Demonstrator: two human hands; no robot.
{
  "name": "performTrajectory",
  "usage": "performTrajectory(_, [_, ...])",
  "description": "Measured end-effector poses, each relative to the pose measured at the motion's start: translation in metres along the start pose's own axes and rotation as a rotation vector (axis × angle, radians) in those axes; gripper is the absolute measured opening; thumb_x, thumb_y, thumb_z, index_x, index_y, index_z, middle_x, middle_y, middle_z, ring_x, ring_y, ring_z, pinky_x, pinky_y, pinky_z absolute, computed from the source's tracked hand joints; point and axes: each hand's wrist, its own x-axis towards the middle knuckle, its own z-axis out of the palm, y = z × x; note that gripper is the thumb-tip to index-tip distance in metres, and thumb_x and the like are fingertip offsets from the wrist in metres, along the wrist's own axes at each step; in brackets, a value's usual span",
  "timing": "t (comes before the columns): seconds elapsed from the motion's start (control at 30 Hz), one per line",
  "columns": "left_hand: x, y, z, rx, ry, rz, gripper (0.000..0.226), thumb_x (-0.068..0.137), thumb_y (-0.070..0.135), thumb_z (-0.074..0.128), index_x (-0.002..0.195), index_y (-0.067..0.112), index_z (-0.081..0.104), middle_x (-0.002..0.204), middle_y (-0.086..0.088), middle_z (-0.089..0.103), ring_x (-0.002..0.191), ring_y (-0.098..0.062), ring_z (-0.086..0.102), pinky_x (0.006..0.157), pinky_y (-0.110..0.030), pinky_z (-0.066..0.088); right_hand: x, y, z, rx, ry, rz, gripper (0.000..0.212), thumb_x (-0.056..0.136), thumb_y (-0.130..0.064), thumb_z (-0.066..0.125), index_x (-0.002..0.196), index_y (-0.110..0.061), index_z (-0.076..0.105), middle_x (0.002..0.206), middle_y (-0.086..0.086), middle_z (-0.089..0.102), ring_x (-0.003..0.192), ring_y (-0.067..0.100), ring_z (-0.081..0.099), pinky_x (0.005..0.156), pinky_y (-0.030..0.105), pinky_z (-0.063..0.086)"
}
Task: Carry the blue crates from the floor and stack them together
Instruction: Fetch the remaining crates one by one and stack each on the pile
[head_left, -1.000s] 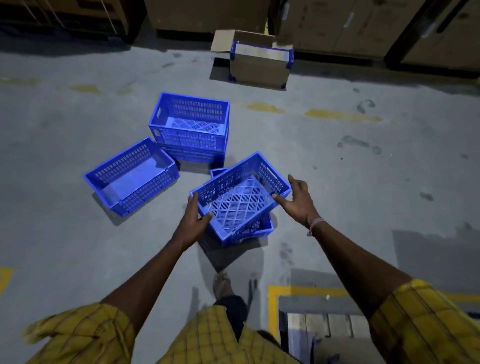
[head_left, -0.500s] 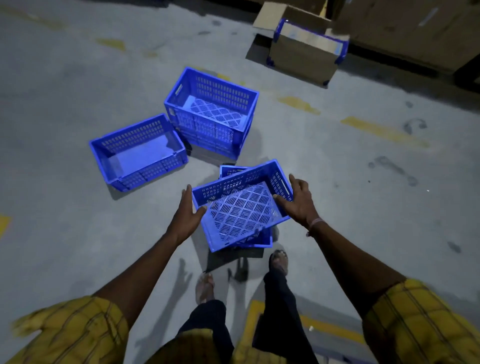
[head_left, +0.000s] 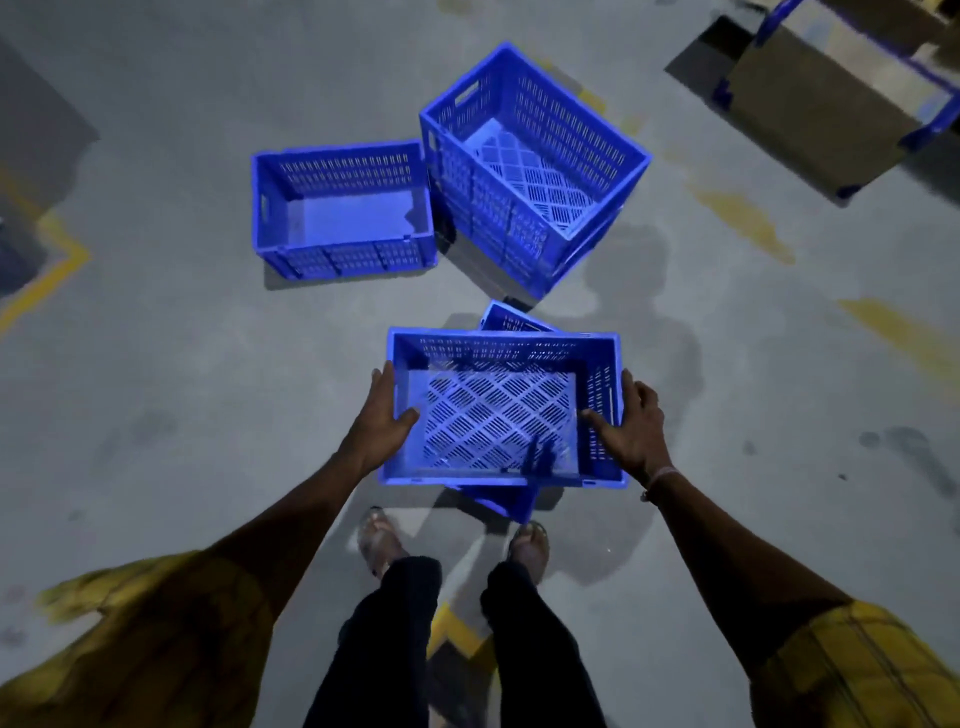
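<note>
Above another floor crate, blue crate held by both hands, nothing inside

Both hands grip blue crate over floor crate.

**Crate's squared up now**

So a second ago the held crate was twisted diagonally between the hands; now it's turned square, long sides running left to right. The left hand went from the near corner to the left short wall, thumb hooked inside, and the right hand sits on the right short wall the same way. The crate underneath now only pokes out at the far and near edges. Both feet show just near of it, and the stacked crates look closer.
</note>
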Motion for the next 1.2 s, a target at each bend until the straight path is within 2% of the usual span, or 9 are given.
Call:
performTrajectory(0.17, [0.041,-0.041,0.042,0.090,0.008,-0.059,0.085,0.102,0.021,0.058,0.161,0.010,-0.001,0.170,-0.012,-0.003,0.157,-0.024,-0.001,0.124,-0.036,0.012,0.056,0.052,0.020,-0.020,-0.079,0.054,0.097,0.083,-0.058,0.070,0.159,-0.026,0.020,0.160,0.016,0.019,0.145,0.042,0.026,0.116,0.056,0.032])
performTrajectory(0.3, [0.080,-0.071,0.061,0.137,0.058,-0.077,0.086,0.100,0.016,0.062,0.160,0.005,0.001,0.169,-0.018,0.001,0.157,-0.032,-0.003,0.123,-0.039,0.011,0.097,0.081,0.041,-0.052,-0.123,0.106,0.107,0.071,-0.068,0.062,0.159,-0.025,0.019,0.162,0.015,0.014,0.145,0.044,0.024,0.117,0.054,0.031])
performTrajectory(0.4, [0.110,-0.091,0.072,0.158,0.103,-0.147,0.090,0.099,0.019,0.062,0.161,0.007,-0.002,0.168,-0.022,-0.003,0.155,-0.038,0.001,0.123,-0.043,0.015,0.128,0.100,0.061,-0.017,-0.133,0.114,0.097,0.083,-0.053,0.073,0.159,-0.027,0.019,0.162,0.014,0.011,0.142,0.045,0.031,0.115,0.053,0.034])
performTrajectory(0.5, [0.126,-0.106,0.081,0.097,0.105,-0.229,0.092,0.100,0.020,0.060,0.161,0.013,-0.009,0.168,-0.021,-0.008,0.154,-0.042,0.007,0.121,-0.045,0.020,0.149,0.112,0.080,0.022,-0.157,0.130,0.096,0.085,-0.045,0.074,0.159,-0.030,0.015,0.161,0.011,0.008,0.134,0.043,0.044,0.111,0.051,0.041])
performTrajectory(0.63, [0.134,-0.111,0.087,0.084,0.198,-0.293,0.095,0.098,0.020,0.061,0.162,0.022,-0.009,0.156,-0.031,0.027,0.134,-0.053,0.042,0.109,-0.053,0.039,0.163,0.116,0.092,-0.005,-0.131,0.150,0.097,0.081,-0.049,0.076,0.158,-0.032,0.019,0.149,0.012,0.023,0.125,0.047,0.050,0.106,0.055,0.044])
performTrajectory(0.77, [0.132,-0.106,0.077,0.005,0.205,-0.304,0.089,0.100,0.022,0.058,0.162,0.024,-0.005,0.150,-0.032,0.034,0.130,-0.051,0.047,0.105,-0.049,0.041,0.163,0.106,0.084,-0.024,-0.083,0.166,0.097,0.079,-0.051,0.078,0.157,-0.032,0.023,0.142,0.013,0.030,0.123,0.048,0.049,0.106,0.056,0.043])
performTrajectory(1.03, [0.099,-0.083,0.021,-0.041,0.208,-0.121,0.088,0.098,0.009,0.061,0.163,0.019,0.002,0.150,-0.029,0.042,0.135,-0.044,0.047,0.110,-0.048,0.041,0.153,0.041,0.033,-0.068,-0.054,0.082,0.091,0.082,-0.046,0.077,0.156,-0.033,0.027,0.141,0.017,0.033,0.123,0.048,0.047,0.107,0.054,0.042])
performTrajectory(1.13, [0.079,-0.069,-0.010,-0.019,0.226,-0.073,0.090,0.096,0.003,0.061,0.163,0.017,0.002,0.144,-0.031,0.048,0.129,-0.045,0.052,0.105,-0.051,0.045,0.146,0.006,0.012,-0.095,-0.049,0.003,0.086,0.085,-0.032,0.076,0.156,-0.029,0.028,0.137,0.019,0.035,0.116,0.045,0.053,0.104,0.049,0.045])
performTrajectory(1.2, [0.064,-0.061,-0.034,0.031,0.231,-0.055,0.093,0.093,-0.001,0.059,0.162,0.016,0.000,0.135,-0.034,0.051,0.118,-0.047,0.057,0.092,-0.047,0.048,0.139,-0.019,-0.002,-0.125,-0.043,-0.077,0.082,0.086,-0.017,0.071,0.156,-0.025,0.030,0.132,0.022,0.039,0.106,0.043,0.057,0.098,0.044,0.048])
